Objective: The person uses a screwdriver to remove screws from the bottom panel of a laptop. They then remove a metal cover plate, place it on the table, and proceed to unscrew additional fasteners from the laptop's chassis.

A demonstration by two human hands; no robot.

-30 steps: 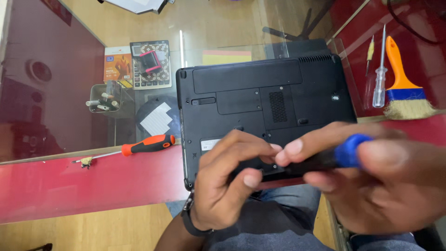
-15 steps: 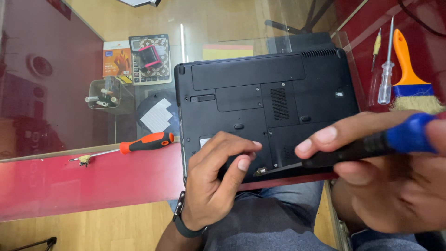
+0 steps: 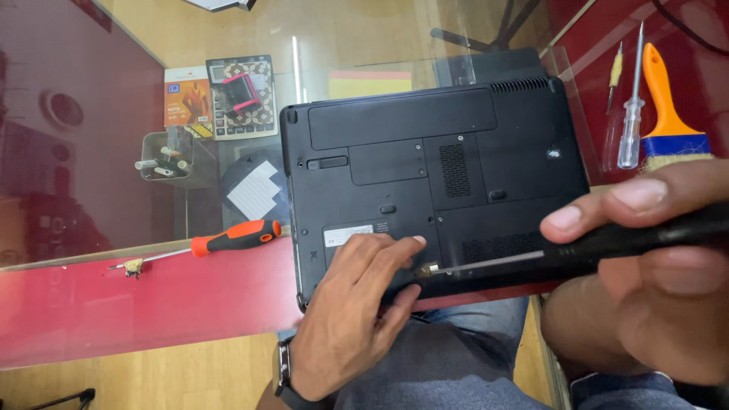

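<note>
A black laptop (image 3: 433, 152) lies upside down on the glass counter, its bottom panels and vents facing up. My left hand (image 3: 357, 304) rests on its near edge, fingertips pinched around a small screw at the tip of a screwdriver. My right hand (image 3: 653, 281) grips the black-handled screwdriver (image 3: 577, 247) low and nearly flat, its metal shaft pointing left to that screw near the laptop's front edge. A dark watch sits on my left wrist.
An orange-handled screwdriver (image 3: 228, 239) lies left of the laptop on the glass counter (image 3: 152, 228). A clear-handled screwdriver (image 3: 630, 129) and an orange-handled brush (image 3: 668, 114) lie at the right. Under the glass are small boxes (image 3: 220, 95) and a tray of parts (image 3: 163, 156).
My right hand has drawn back to the right, exposing the screwdriver's shaft. My left fingers have shifted toward the tip at the laptop's near edge.
</note>
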